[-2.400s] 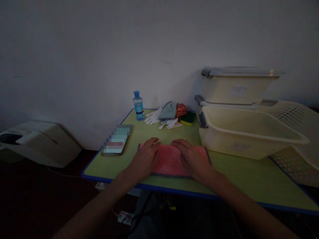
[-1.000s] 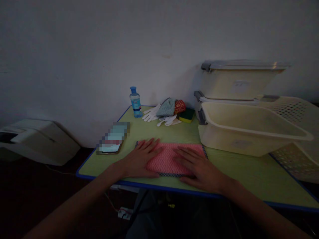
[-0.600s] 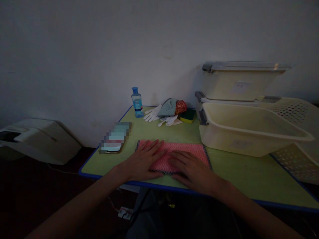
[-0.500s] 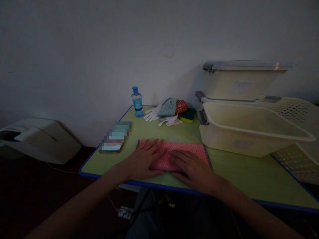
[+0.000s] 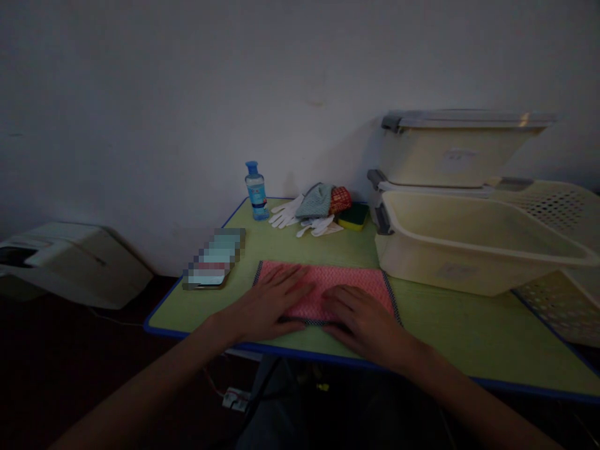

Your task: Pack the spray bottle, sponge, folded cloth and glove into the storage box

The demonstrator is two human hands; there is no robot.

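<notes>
A pink cloth point(image 5: 349, 275) with a dark checked edging lies flat near the front of the green table point(image 5: 450, 337). Across its left part rests my left hand point(image 5: 272, 300), open, with the fingers stretched out and the thumb apart. My right hand point(image 5: 359, 315) lies on the right part of the cloth, open, its fingers slightly bent and close together. Neither hand grips the cloth; both cover some of it. Left of the cloth is a phone point(image 5: 215, 259), its screen blurred out.
At the back stand a blue bottle point(image 5: 257, 195), white gloves point(image 5: 285, 212), a grey-and-red folded cloth point(image 5: 319, 201) and a green-yellow sponge point(image 5: 354, 216). On the right are an open cream bin point(image 5: 426, 262), a lidded box point(image 5: 435, 156) and a perforated basket point(image 5: 562, 206).
The right hand's fingers have shifted slightly down and right on the cloth. My left hand stays almost in place, and the cloth lies as before.
</notes>
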